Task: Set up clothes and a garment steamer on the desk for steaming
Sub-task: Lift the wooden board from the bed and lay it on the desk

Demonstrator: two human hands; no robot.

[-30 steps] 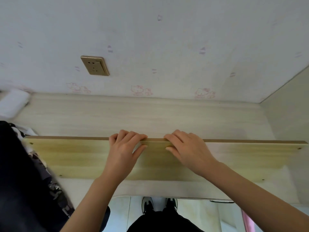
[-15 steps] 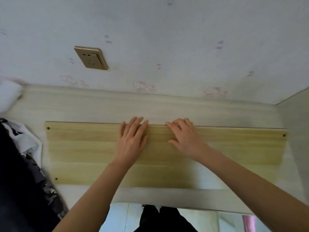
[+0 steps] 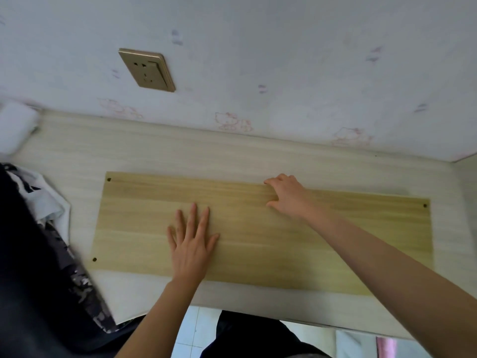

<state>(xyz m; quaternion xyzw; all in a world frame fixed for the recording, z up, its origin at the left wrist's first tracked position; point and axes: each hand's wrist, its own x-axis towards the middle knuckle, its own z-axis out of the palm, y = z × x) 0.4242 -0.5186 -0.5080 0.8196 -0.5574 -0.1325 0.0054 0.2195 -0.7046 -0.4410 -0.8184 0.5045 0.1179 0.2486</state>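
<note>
A long yellow-green wooden board (image 3: 322, 244) with small holes near its corners lies flat on the pale desk (image 3: 180, 156). My left hand (image 3: 191, 241) rests flat on the middle of the board with its fingers spread. My right hand (image 3: 289, 196) touches the board near its far edge, fingers bent at the knuckles, nothing held in it. A heap of dark and white patterned clothes (image 3: 44, 228) lies at the desk's left end. No steamer is in view.
A gold wall socket (image 3: 147, 69) sits on the patterned wall above the desk. A blurred white object (image 3: 15, 125) lies at the far left. A side panel (image 3: 468, 182) closes the desk on the right. Tiled floor (image 3: 193, 329) shows below the front edge.
The board was held up on its edge and has been laid down flat on the desk. My left hand has slid back from the far edge to the board's middle.
</note>
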